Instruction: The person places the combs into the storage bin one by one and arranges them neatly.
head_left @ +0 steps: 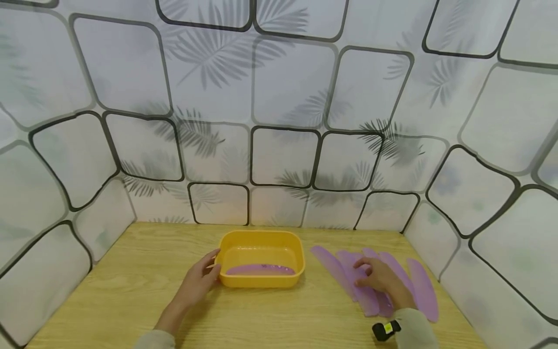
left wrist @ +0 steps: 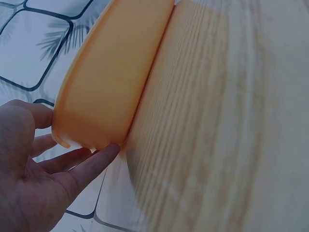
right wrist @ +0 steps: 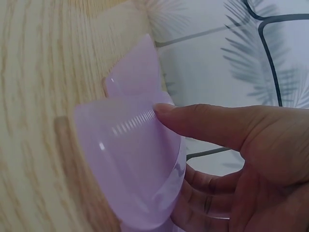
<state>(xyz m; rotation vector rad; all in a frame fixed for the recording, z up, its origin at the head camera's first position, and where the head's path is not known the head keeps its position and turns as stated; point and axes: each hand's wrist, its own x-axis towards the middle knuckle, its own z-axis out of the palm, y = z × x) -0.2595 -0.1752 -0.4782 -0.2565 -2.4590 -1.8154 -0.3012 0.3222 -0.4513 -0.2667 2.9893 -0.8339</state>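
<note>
A yellow plastic basin (head_left: 261, 281) stands on the table with one long purple plastic piece (head_left: 260, 270) lying inside it. My left hand (head_left: 198, 281) touches the basin's left end. In the left wrist view its thumb meets the rim and the other fingers (left wrist: 96, 162) reach low along the wall. To the right, several long, flat purple pieces (head_left: 329, 264) lie fanned out and partly overlapping. Over them, my right hand (head_left: 381, 278) pinches a curved, translucent purple plastic piece (right wrist: 135, 159), thumb (right wrist: 193, 118) on one edge and fingers at the other.
The light wooden table (head_left: 279, 320) ends at patterned white walls (head_left: 218, 160) at the back and both sides. One purple piece (head_left: 423, 291) lies furthest right, near the side wall. A black band with a small device (head_left: 386, 330) sits at my right wrist.
</note>
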